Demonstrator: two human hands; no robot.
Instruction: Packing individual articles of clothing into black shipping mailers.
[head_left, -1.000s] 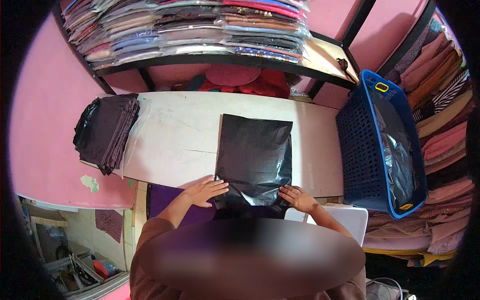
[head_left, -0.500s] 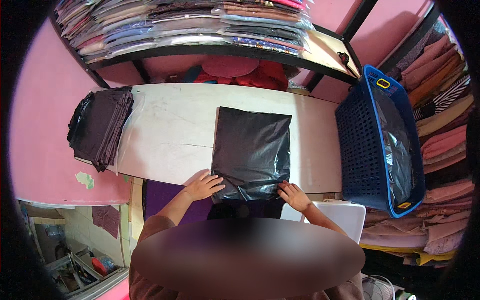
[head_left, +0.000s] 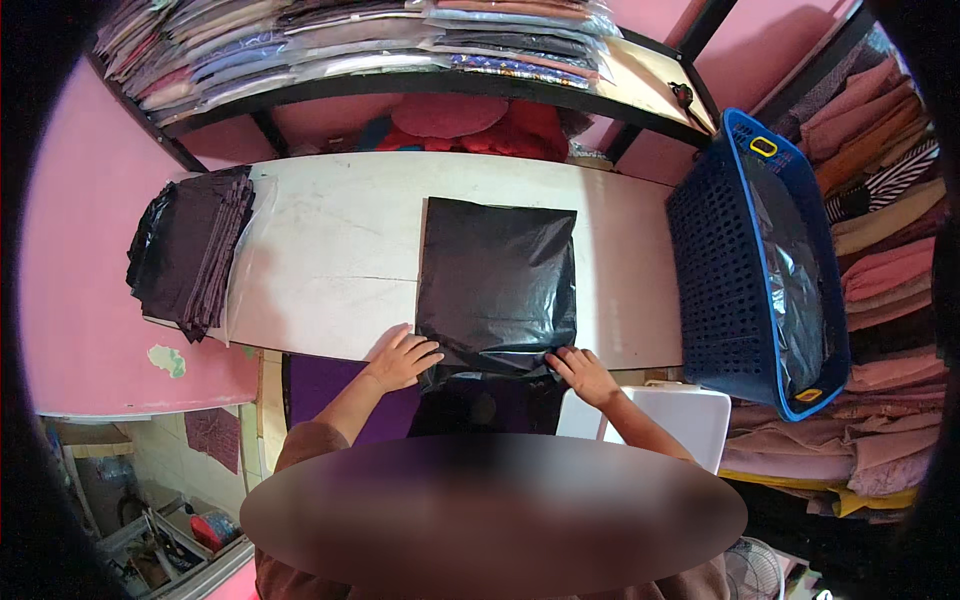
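Observation:
A shiny black plastic bag (head_left: 497,275) lies flat on the white table, its lower edge creased and reaching the table's near edge. My left hand (head_left: 404,360) rests at the bag's lower left corner, fingers spread over the edge and thumb pointing away from me. At the lower right corner, my right hand (head_left: 584,374) has its fingers curled in and closed on the bag's edge. What is inside the bag, if anything, cannot be seen.
A stack of folded black bags (head_left: 190,250) sits at the table's left end. To the right stands a blue perforated basket (head_left: 715,270) holding black plastic packages. Wrapped garments (head_left: 330,50) fill the shelf behind. A white tray (head_left: 665,420) is beside my right forearm.
The whole view has shifted slightly. My right fingers have moved a little inward along the bag's lower edge, which looks more creased now. My left hand stays at its corner.

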